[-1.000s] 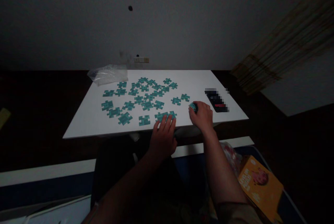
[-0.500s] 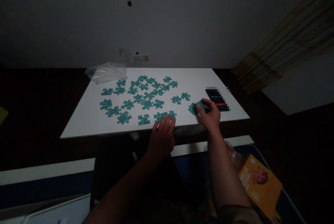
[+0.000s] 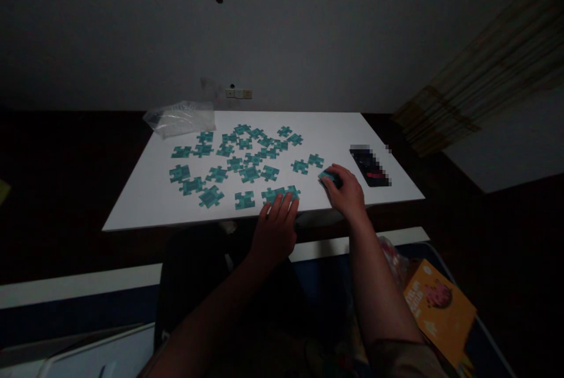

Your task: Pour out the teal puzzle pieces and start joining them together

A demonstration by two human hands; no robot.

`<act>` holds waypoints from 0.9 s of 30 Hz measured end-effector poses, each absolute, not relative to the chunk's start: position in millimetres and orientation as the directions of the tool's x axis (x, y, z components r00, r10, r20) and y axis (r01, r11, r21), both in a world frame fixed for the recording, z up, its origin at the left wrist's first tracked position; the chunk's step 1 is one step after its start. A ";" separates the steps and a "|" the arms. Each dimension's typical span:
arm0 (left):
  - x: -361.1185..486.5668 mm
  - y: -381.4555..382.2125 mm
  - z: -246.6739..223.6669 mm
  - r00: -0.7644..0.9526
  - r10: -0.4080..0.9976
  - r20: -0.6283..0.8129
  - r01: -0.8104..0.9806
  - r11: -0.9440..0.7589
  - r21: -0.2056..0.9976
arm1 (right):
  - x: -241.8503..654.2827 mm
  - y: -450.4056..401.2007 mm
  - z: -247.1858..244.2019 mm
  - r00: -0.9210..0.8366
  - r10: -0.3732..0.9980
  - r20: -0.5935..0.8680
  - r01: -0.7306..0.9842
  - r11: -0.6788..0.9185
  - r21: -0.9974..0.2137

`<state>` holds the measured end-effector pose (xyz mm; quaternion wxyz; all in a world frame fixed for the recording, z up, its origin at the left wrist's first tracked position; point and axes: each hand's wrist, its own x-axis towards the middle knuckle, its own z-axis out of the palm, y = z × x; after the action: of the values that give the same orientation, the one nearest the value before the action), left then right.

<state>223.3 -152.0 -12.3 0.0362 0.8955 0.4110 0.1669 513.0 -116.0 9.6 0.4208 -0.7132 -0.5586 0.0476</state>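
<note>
Teal jigsaw puzzle pieces (image 3: pixel 250 174) lie scattered over the white table (image 3: pixel 145 201). My left hand (image 3: pixel 277 228) rests at the table's front edge, its fingers stretched out, with the fingertips on a pair of puzzle pieces (image 3: pixel 269 195) that lie side by side. Farther right, my right hand (image 3: pixel 348 193) is closed on a puzzle piece (image 3: pixel 326 174) at the tabletop. The fingers hide part of that piece, and I cannot tell whether a second one lies under it. Two loose pieces (image 3: pixel 300 167) lie just left of this hand.
A phone (image 3: pixel 370 166) lies to the right of my right hand. At the back left corner sits a clear plastic bag (image 3: pixel 180 120). An orange puzzle box (image 3: pixel 440 310) is at the lower right, below table height. Behind the table stands a wall with sockets (image 3: pixel 238 94).
My right hand has moved slightly left and brought its tilted piece down over the piece that lay there. My left hand stays on its pieces. The view has shifted a little.
</note>
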 end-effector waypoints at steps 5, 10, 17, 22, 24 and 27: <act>220.8 -151.9 -13.1 0.615 0.739 0.275 0.719 -0.669 0.188 | 522.4 -122.1 13.1 0.635 0.666 0.392 0.529 -0.005 -0.849; 219.3 -152.9 -16.8 0.614 0.736 0.286 0.714 -0.672 0.195 | 529.5 -153.1 5.6 0.732 0.563 0.384 0.499 -0.060 -0.865; 218.5 -152.5 -20.4 0.613 0.732 0.298 0.714 -0.675 0.187 | 516.3 -186.2 -2.3 0.492 0.781 0.386 0.775 -0.191 -0.603; 217.7 -151.6 -18.0 0.633 0.725 0.272 0.714 -0.682 0.157 | 514.5 -186.5 3.1 0.566 0.746 0.350 0.688 -0.194 -0.699; 217.3 -151.7 -16.5 0.643 0.730 0.231 0.719 -0.680 0.143 | 512.8 -185.0 7.6 0.603 0.734 0.313 0.622 -0.186 -0.761; 216.5 -152.5 -15.4 0.648 0.736 0.197 0.726 -0.675 0.130 | 501.7 -181.8 14.8 0.664 0.699 0.265 0.478 -0.125 -0.869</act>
<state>216.5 -152.5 -15.4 0.0197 0.9076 0.4026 0.1172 501.7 -181.8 14.8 0.5297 -0.7427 -0.3962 0.1044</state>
